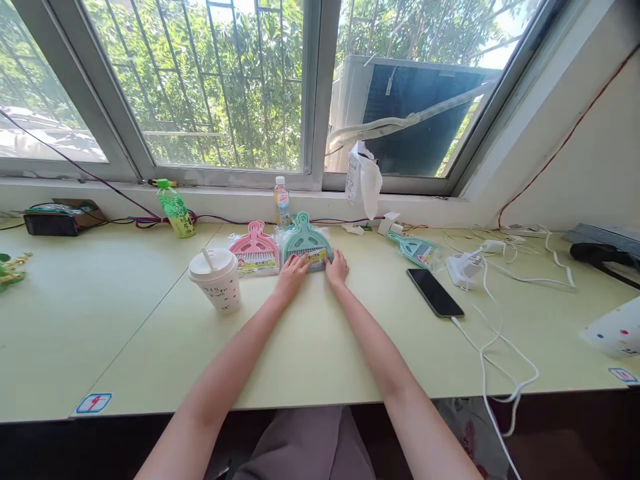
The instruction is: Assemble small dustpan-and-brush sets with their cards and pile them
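Observation:
A mint-green mini dustpan and brush set (303, 235) in clear plastic stands leaning at the back of the table. My left hand (294, 272) grips its lower left part, fingers lying over the front near the yellow label. Along its lower right edge, my right hand (337, 268) holds the same pack, the thumb side hidden against it. A pink dustpan and brush set (255, 250), also wrapped, stands directly to the left. Farther right, another green brush set (414, 250) lies flat on the table.
A white lidded cup with a straw (217, 280) stands left of my left forearm. Behind are a green-capped bottle (176, 210) and a clear bottle (282, 203). To the right lie a phone (435, 293), a white power strip (465, 268) and loose white cables (487, 353).

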Available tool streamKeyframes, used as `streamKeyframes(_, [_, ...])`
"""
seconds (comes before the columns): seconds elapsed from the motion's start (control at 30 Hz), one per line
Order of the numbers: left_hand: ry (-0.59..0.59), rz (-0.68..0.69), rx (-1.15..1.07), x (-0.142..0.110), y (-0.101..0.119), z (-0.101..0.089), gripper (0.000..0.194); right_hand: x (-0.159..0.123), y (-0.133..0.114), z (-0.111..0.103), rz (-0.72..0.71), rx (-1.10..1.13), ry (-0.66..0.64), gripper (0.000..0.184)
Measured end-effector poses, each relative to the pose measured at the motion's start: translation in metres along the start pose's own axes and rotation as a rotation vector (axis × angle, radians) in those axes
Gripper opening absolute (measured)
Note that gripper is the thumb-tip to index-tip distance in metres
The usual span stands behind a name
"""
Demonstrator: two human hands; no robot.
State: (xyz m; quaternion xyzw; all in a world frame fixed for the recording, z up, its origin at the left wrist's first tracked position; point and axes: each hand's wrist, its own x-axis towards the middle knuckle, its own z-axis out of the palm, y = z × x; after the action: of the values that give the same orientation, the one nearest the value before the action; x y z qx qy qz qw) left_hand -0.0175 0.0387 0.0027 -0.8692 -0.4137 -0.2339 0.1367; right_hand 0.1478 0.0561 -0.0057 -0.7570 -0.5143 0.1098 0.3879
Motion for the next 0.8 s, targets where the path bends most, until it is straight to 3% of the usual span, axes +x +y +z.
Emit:
streamKeyframes(0.1, [-0.007, 0.010, 0.024, 0.006, -0.012, -0.002, 0.051, 0.013, -0.003, 0.005, -0.054, -0.004, -0.069, 0.048])
streamKeyframes(0.4, [-0.001, -0.025, 0.092, 0.041, -0.042, 0.021, 0.046, 0.045, -0.015, 0.019, -0.075, -0.044, -0.016, 0.045])
streamKeyframes(0.6, [0.039, -0.062, 0.081, 0.041, -0.047, 0.025, 0.052, 0.046, -0.018, 0.027, -0.139, -0.020, 0.000, 0.048])
streamKeyframes(0.7, [0.055, -0.036, 0.095, 0.039, -0.045, 0.023, 0.048, 0.042, -0.011, 0.017, -0.198, 0.038, 0.083, 0.055])
streamKeyframes(0.8, [0.070, -0.021, 0.093, 0.039, -0.040, 0.018, 0.044, 0.048, 0.019, -0.017, -0.233, -0.034, 0.247, 0.049])
